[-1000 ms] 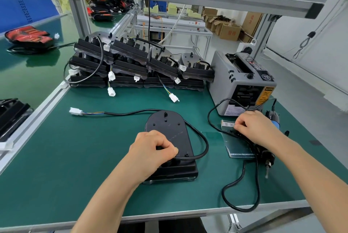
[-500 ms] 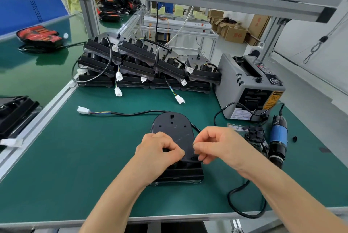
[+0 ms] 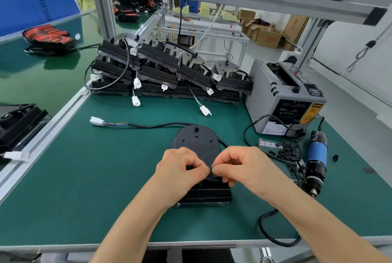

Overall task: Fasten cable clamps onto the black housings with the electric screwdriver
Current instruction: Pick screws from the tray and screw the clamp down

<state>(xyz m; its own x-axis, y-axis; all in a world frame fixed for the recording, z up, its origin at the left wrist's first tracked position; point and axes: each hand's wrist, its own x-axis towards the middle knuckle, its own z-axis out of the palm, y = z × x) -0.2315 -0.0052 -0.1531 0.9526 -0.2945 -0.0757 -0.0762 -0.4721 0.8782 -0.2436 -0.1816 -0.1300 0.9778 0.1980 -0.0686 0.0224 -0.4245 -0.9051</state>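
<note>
One black housing lies flat on the green mat in front of me, and its cable runs left to a white connector. My left hand is curled over the housing's near half and grips the cable there. My right hand meets it fingertip to fingertip and pinches a small dark piece, apparently a cable clamp, mostly hidden by the fingers. The blue-and-black electric screwdriver lies on the mat to the right, untouched. A pile of loose black clamps sits just left of it.
Stacked black housings with dangling white plugs fill the back of the mat. A grey tape dispenser stands at the back right, and its black power cord loops to the front edge. An aluminium frame rail borders the left.
My right hand left the clamp pile at the right and came over the housing to meet my left hand, which stayed on the cable. The camera view shifted slightly.
</note>
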